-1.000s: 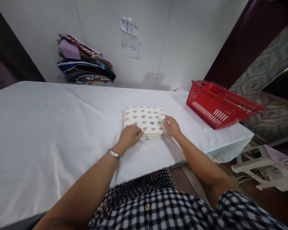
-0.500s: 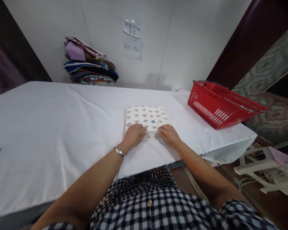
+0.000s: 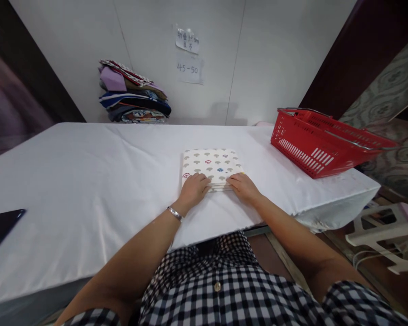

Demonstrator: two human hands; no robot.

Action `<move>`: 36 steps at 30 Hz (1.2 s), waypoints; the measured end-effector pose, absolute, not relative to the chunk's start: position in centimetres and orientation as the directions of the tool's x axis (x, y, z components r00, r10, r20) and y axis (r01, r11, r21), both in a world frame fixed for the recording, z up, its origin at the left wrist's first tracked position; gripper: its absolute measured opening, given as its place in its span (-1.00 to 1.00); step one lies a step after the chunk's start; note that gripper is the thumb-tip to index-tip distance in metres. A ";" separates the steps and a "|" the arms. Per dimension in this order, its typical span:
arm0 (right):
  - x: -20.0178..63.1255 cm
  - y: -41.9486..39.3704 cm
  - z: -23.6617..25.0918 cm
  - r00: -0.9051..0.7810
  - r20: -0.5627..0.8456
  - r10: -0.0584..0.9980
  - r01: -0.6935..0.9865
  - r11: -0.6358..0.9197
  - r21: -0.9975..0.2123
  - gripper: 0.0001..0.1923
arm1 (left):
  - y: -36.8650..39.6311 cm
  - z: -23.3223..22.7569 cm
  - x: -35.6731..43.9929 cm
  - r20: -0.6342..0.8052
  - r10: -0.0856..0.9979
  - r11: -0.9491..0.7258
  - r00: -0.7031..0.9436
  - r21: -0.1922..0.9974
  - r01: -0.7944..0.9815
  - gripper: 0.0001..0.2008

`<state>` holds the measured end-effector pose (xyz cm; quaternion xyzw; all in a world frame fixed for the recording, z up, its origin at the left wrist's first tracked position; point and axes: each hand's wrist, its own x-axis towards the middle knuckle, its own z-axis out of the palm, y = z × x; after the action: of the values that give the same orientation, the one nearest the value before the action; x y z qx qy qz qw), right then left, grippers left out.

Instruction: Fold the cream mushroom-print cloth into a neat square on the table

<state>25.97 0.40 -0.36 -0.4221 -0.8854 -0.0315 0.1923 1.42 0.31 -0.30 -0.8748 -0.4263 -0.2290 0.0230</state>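
Observation:
A folded cream cloth (image 3: pixel 212 163) with grey, red and blue mushroom prints lies flat on the white-covered table in front of me. Its layered folds show along the near edge. My left hand (image 3: pixel 194 189) grips the near left corner, thumb at the front edge and fingers on top. At the near right corner my right hand (image 3: pixel 244 186) holds the cloth the same way. The undersides of the corners are hidden by my hands.
A red plastic basket (image 3: pixel 309 145) stands at the table's right end. Against the wall sits a stack of folded fabrics (image 3: pixel 134 93). A dark flat object (image 3: pixel 3 228) lies at the left edge. A white plastic stool (image 3: pixel 384 233) is at right, below the white tablecloth (image 3: pixel 122 181).
My view has shifted slightly left, so more of the dark flat object shows. Both hands keep their places on the cloth, which looks unchanged.

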 end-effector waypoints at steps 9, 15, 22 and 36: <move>25.9 1.0 0.8 -0.614 0.267 0.743 0.758 0.649 -0.062 -0.72 | 0.5 -0.4 1.5 0.398 0.741 -0.620 0.541 0.096 0.779 -0.80; 25.8 0.8 1.2 -0.633 0.249 0.733 0.753 0.657 -0.023 -0.77 | 0.3 -0.4 1.6 0.415 0.712 -0.626 0.566 0.012 0.780 -0.76; 25.7 1.0 1.2 -0.637 0.240 0.732 0.753 0.658 -0.010 -0.77 | -0.1 0.2 2.5 0.402 0.706 -0.619 0.583 -0.048 0.784 -0.70; 23.9 0.2 1.0 -0.592 0.321 0.739 0.780 0.626 -0.002 -0.68 | 0.3 0.0 2.8 0.416 0.719 -0.584 0.556 -0.072 0.809 -0.74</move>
<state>23.88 0.21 1.03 -0.4270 -0.8895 -0.0697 0.1472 2.78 0.35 -0.04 -0.8727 -0.4378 -0.1738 0.1286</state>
